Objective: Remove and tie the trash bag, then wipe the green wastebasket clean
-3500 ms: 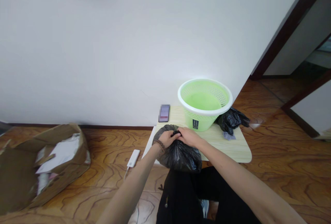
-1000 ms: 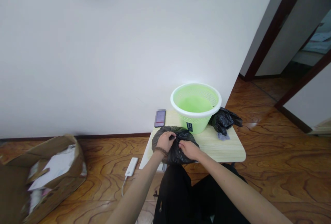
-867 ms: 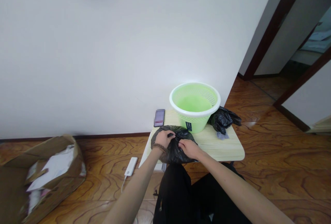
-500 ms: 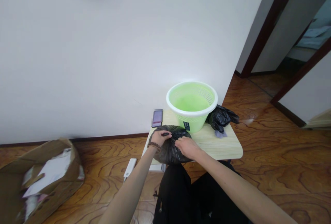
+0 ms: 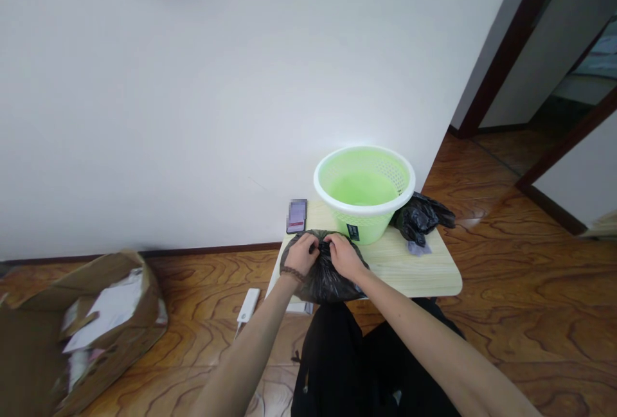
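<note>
Hands [image 5: 299, 255] [image 5: 346, 257] curled nearly closed pinch a rounded, crinkled black plastic bag [image 5: 330, 283] at its gathered top

Pale table [image 5: 414, 275], basket [image 5: 365, 195] at 12 o'clock, crumpled bag [image 5: 418, 216] at 2, bulging bag [image 5: 332, 285] at 8, phone [image 5: 297, 216] at 10, wood floor [image 5: 511, 314], white device [image 5: 249, 305] and carton [image 5: 125, 353] off table's 8 o'clock

Neither the label [image 5: 353, 232] on the basket [image 5: 373, 227] nor the phone screen [image 5: 297, 213] is legible.
</note>
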`<state>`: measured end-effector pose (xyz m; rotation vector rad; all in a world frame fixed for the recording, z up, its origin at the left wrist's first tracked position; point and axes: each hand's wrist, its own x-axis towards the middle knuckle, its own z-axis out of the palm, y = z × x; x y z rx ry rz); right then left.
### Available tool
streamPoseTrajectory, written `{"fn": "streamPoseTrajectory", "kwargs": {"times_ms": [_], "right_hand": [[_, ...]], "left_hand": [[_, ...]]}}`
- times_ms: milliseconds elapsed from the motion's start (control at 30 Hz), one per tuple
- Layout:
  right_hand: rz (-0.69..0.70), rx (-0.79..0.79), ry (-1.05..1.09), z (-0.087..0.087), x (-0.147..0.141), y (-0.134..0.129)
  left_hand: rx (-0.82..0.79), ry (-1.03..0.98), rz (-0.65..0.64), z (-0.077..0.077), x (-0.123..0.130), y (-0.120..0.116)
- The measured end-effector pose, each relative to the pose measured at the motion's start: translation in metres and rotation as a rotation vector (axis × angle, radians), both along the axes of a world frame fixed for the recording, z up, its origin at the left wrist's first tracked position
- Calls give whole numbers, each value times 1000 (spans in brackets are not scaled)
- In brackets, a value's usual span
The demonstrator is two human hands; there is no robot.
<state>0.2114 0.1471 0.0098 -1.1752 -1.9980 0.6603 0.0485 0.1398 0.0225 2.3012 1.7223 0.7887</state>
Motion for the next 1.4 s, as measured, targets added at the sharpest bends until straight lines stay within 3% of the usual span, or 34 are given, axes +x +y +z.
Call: {"fn": "streamPoseTrajectory", "kwargs": {"times_ms": [133, 300, 467, 567, 700, 833, 900, 967, 1133, 1200, 1400], "right_hand": [[14, -64, 29, -4, -8, 7], [55, -15, -40, -1, -8, 9], [64, 78, -211, 7, -6, 11], [120, 103, -179, 11, -7, 15], [204, 26, -51, 8, -12, 24], [265, -80, -119, 4, -12, 32], [281, -99, -142, 4, -9, 34], [287, -113, -124, 4, -6, 34], [264, -213, -21, 0, -5, 28], [246, -213, 26, -3, -6, 26], [207, -225, 104, -8, -9, 27]], "left_hand": [[112, 32, -2, -10, 4, -5], [183, -73, 37, -23, 8, -6], [194, -151, -8, -24, 8, -2], [212, -144, -27, -20, 4, -2], [218, -33, -118, -14, 0, -1], [172, 190, -223, -12, 3, -3], [154, 192, -191, -14, 4, -4], [120, 129, -81, -17, 2, -4], [-114, 90, 153, -21, -5, -2], [-127, 100, 166, -19, -6, -2], [41, 143, 55, -12, 3, -8]]}}
